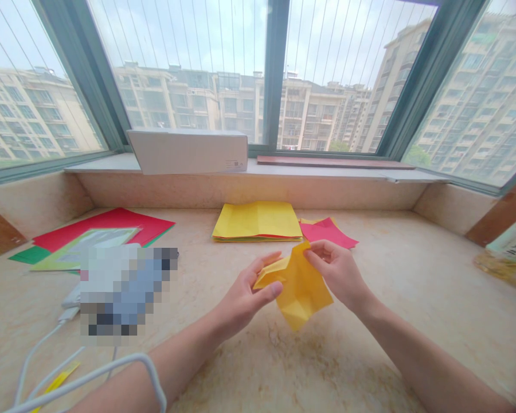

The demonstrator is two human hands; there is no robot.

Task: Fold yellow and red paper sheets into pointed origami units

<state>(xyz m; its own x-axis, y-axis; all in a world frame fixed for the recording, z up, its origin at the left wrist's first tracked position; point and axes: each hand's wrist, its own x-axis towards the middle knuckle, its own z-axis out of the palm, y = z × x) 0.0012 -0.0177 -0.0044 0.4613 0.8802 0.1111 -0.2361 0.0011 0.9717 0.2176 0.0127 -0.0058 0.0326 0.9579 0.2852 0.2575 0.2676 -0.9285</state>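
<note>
A creased sheet of yellow paper is held up over the stone counter, partly folded, with a narrow flap standing out on its left. My left hand grips that left flap between the thumb in front and the fingers behind. At the paper's top right corner, my right hand pinches the edge between thumb and fingertips. Just beyond my hands lies a stack of yellow sheets with some red showing at its edge. A pinkish-red sheet rests to the right of the stack.
Red sheets, green paper and a clear packet lie at the left. Nearer are a blurred-out object, a white cable and a yellow strip. A white box stands on the window sill; a bottle is far right.
</note>
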